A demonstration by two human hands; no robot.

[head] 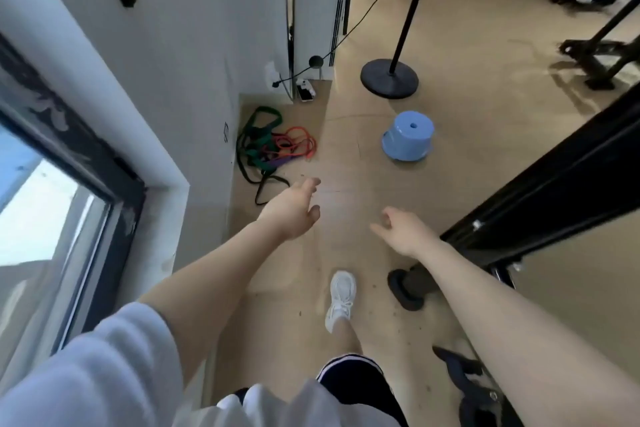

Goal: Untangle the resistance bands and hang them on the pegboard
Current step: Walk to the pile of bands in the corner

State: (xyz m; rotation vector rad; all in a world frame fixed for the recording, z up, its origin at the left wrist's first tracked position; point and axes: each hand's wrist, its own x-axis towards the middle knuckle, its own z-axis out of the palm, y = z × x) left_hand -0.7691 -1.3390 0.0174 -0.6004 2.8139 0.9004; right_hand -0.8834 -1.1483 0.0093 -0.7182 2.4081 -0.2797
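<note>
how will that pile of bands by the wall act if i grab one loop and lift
The resistance bands lie in limp, overlapping loops on the floor, so they are probably floppy and will drape. Green, orange and purple strands cross each other, so lifting one likely drags the rest. They look thin, probably light.

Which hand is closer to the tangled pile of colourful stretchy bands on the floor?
Left. The left hand reaches just short of the tangled pile of colourful resistance bands; the right hand hangs farther off to their right.
</note>
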